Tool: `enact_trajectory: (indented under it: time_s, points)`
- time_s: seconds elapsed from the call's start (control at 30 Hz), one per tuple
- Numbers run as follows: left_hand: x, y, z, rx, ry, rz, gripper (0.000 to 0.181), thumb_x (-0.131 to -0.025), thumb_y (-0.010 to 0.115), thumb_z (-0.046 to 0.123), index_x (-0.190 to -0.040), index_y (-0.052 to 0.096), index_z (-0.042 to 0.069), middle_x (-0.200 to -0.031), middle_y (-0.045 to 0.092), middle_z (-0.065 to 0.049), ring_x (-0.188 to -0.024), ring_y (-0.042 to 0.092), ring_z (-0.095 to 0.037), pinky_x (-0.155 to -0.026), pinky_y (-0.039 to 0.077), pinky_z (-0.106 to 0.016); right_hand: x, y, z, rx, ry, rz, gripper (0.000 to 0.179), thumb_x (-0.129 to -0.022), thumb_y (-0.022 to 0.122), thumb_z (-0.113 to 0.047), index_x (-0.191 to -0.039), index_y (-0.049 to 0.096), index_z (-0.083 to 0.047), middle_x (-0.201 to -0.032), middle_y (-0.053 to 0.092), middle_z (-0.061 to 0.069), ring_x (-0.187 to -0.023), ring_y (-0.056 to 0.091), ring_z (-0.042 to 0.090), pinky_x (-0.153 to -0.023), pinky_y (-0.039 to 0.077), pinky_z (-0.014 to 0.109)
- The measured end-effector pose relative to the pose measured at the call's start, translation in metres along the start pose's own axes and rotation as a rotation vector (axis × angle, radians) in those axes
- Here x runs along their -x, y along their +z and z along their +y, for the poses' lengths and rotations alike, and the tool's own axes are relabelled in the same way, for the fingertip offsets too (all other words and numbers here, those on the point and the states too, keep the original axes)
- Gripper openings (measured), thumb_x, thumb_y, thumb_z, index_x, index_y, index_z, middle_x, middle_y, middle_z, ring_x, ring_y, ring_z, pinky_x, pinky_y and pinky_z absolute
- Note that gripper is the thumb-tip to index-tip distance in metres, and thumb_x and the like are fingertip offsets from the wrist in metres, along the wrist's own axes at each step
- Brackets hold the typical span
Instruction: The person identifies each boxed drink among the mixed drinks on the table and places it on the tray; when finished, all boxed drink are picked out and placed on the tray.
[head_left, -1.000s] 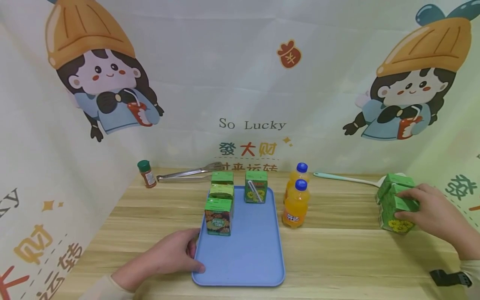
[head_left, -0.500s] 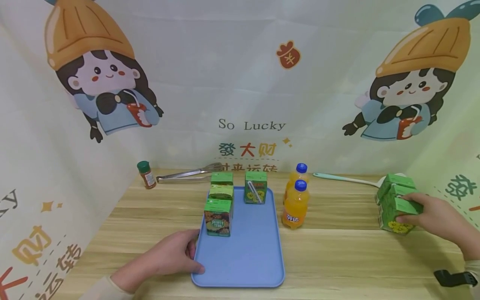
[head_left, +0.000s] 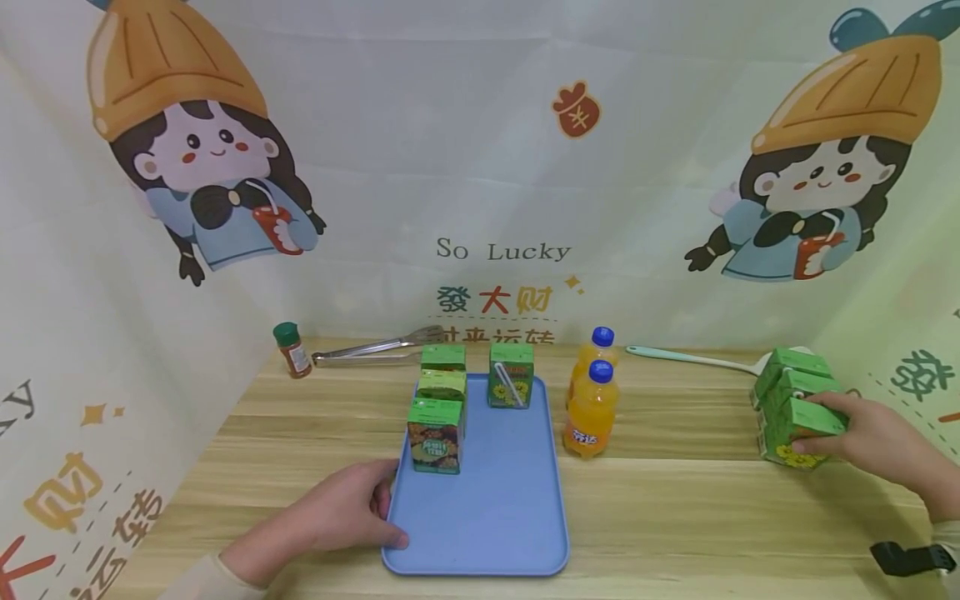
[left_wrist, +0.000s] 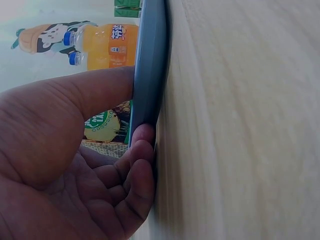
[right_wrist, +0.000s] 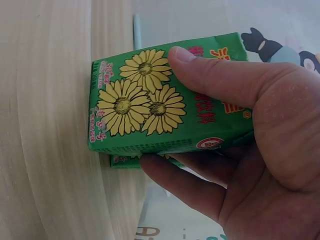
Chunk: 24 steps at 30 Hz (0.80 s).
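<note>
My left hand (head_left: 345,508) grips the left edge of a blue tray (head_left: 495,517), thumb on the rim and the other fingers curled beneath it. Along the tray's left side stand several green drink cartons (head_left: 437,437) in a row, the front one with a brown picture. Another carton with a straw (head_left: 512,375) stands at its back right. At the far right my right hand (head_left: 877,433) pinches a green flower-printed drink carton (right_wrist: 135,95), the front one of a group. Its thumb lies on the printed face; the fingers go behind. More cartons (head_left: 795,362) stand behind it.
Two orange soda bottles (head_left: 591,417) stand just right of the tray. Behind lie metal tongs (head_left: 375,346) and a spatula with a pale green handle (head_left: 682,357). A green-capped spice jar (head_left: 292,350) stands back left. A printed cloth (head_left: 495,167) hangs behind the table.
My right hand has shifted slightly right and settled its hold on the front carton, whose top now leans a little right, away from the carton behind. The left hand and tray stay in place.
</note>
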<state>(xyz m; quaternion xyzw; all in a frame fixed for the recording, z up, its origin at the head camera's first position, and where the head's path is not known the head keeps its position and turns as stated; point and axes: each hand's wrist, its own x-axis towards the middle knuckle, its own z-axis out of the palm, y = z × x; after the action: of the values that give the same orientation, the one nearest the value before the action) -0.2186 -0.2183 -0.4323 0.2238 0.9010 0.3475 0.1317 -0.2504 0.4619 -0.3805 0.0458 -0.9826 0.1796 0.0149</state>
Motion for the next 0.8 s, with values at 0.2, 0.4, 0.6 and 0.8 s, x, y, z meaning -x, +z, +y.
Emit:
enact_trajectory:
  time_s: [0.2,0.4,0.6,0.8]
  points:
    - [0.000,0.001,-0.001,0.007,0.002,0.008,0.058,-0.077,0.101,0.023,-0.118,0.064,0.005,-0.079,0.061,0.004,-0.066,0.055,-0.012,-0.060,0.044,-0.028,-0.003,0.001,0.002,0.012,0.008,0.000,0.087,-0.090,0.094,-0.038,-0.143,0.056,0.020,-0.129,0.059,0.049,-0.106,0.063,0.055,-0.077,0.055,0.053]
    - [0.001,0.002,0.000,-0.001,0.004,0.011,0.058,-0.077,0.102,0.025,-0.116,0.064,0.006,-0.078,0.061,0.004,-0.065,0.055,-0.011,-0.060,0.044,-0.028,-0.002,0.000,0.003,0.008,0.019,-0.015,0.089,-0.092,0.092,-0.043,-0.144,0.056,0.019,-0.127,0.062,0.045,-0.102,0.064,0.048,-0.073,0.052,0.043]
    - [0.001,0.001,0.000,-0.008,0.012,0.021,0.061,-0.076,0.102,0.025,-0.119,0.064,0.004,-0.078,0.061,0.005,-0.066,0.055,-0.010,-0.060,0.045,-0.029,0.000,-0.004,-0.004,-0.066,0.036,-0.041,0.088,-0.096,0.089,-0.041,-0.147,0.053,0.021,-0.124,0.066,0.038,-0.103,0.066,0.043,-0.074,0.054,0.043]
    - [0.001,0.001,0.000,-0.005,0.009,0.020,0.058,-0.076,0.102,0.025,-0.116,0.065,0.006,-0.078,0.061,0.005,-0.066,0.055,-0.010,-0.060,0.045,-0.029,0.005,-0.008,-0.024,-0.150,0.021,-0.032,0.079,-0.099,0.087,-0.035,-0.150,0.054,0.017,-0.118,0.074,0.023,-0.099,0.067,0.028,-0.073,0.056,0.041]
